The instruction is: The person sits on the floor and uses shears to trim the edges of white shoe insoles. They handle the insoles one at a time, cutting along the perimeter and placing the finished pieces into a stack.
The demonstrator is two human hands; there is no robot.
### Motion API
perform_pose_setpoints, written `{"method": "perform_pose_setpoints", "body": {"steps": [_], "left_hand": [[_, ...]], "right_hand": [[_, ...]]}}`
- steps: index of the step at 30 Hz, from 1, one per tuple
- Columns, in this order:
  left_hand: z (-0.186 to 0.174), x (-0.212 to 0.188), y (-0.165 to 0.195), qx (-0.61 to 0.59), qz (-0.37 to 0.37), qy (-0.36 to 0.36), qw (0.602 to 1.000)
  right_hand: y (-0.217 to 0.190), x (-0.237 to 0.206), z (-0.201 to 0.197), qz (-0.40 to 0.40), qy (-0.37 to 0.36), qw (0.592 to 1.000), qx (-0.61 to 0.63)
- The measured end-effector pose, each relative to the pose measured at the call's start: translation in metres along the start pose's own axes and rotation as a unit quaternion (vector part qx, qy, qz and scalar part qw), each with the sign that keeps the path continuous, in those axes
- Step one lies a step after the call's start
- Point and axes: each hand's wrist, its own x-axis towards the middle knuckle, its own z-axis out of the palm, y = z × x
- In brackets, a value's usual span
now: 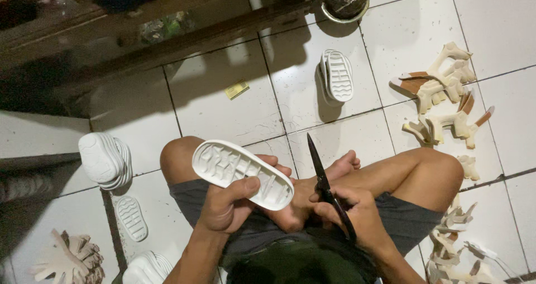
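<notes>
Head view: the left hand [226,206] grips a white sole [241,173], tread up (easy to inspect). Just right of the sole, the right hand [357,214] clenches black scissors [326,186], blades closed, pointing away.

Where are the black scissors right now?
In the head view, the black scissors are in the right hand, blades pointing up, just right of the white rubber shoe sole held by the left hand.

Matt rubbery sole [242,174], glossy tiles [223,105]
</notes>
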Motion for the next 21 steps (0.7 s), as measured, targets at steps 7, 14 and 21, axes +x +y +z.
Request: {"method": "perform_pose_setpoints", "body": {"steps": [7,14,21], "left_hand": [[0.005,0.004,-0.010,-0.069,-0.028,0.071,0.995],[0.004,0.008,-0.033,-0.002,-0.027,0.116,0.993],[-0.008,0.033,-0.047,0.122,-0.051,0.132,0.982]], "right_hand": [[-0.008,0.001,0.008,-0.072,-0.053,0.992,0.086],[-0.007,0.006,0.023,-0.061,-0.032,0.992,0.108],[0.015,0.041,0.007,-0.074,0.100,0.966,0.227]]}}
